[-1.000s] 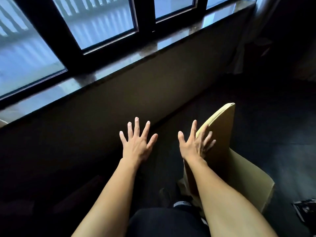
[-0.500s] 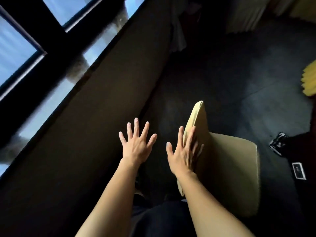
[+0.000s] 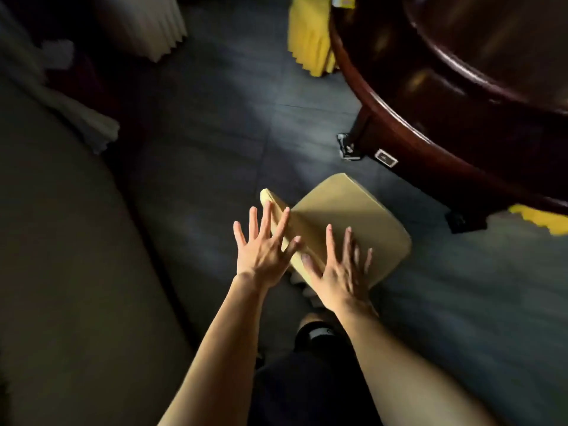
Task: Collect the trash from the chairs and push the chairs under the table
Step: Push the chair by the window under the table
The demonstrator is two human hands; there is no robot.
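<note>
Fingers (image 3: 252, 221) spread, chair (image 3: 347, 210) back btwn them.

The chair (image 3: 344, 210) is covered in mustard tan, the floor (image 3: 215, 133) tiled in dark grey, the cloth (image 3: 309, 41) coloured bright yellow.

Bare left hand (image 3: 264, 245) at frame centre: back toward camera, fingers straight, spread wide, pointing up-frame, thumb out to right. Bare right hand (image 3: 341, 269) just right of it, slightly lower: palm down, fingers straight and fanned, slightly blurred, thumb out to left, close to left thumb. Neither hand grips anything. Bare left forearm (image 3: 227, 342) and bare right forearm (image 3: 384, 358) enter from bottom edge, converging toward centre. Dark-clothed leg (image 3: 307, 388) between them, bottom centre.
</note>
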